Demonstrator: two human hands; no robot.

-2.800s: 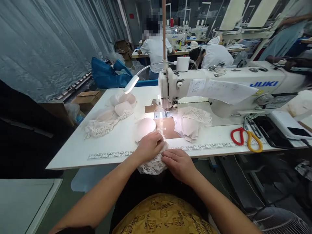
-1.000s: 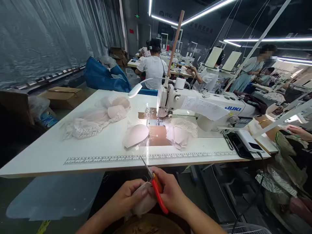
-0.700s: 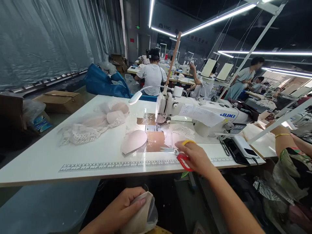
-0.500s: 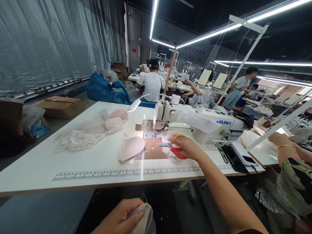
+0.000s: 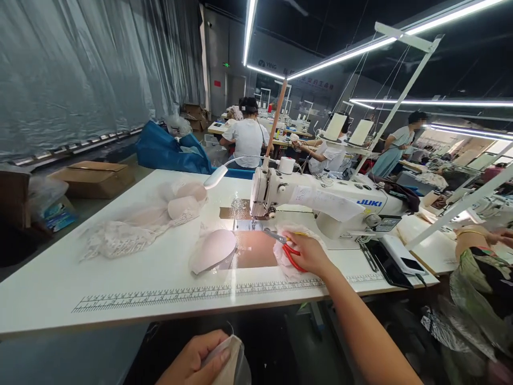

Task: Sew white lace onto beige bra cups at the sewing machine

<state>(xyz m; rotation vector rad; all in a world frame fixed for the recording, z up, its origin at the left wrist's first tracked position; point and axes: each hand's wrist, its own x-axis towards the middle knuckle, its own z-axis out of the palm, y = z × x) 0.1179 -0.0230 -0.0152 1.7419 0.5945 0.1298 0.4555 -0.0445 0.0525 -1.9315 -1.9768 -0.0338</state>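
My right hand reaches over the white table and grips red-and-yellow scissors, resting on a stack of pale lace pieces beside the needle of the white JUKI sewing machine. My left hand stays low in front of the table edge, closed on a pale padded bra cup. Another pink cup lies on the table left of the needle plate.
A heap of lace and cups sits at the table's left. A phone and a white box lie at the right end. A person's arm is at the far right. Other workers sit at machines behind.
My right hand left the cup in my lap and carried the scissors up onto the lace stack by the machine. My left hand dropped lower with the cup. The view tilted upward.
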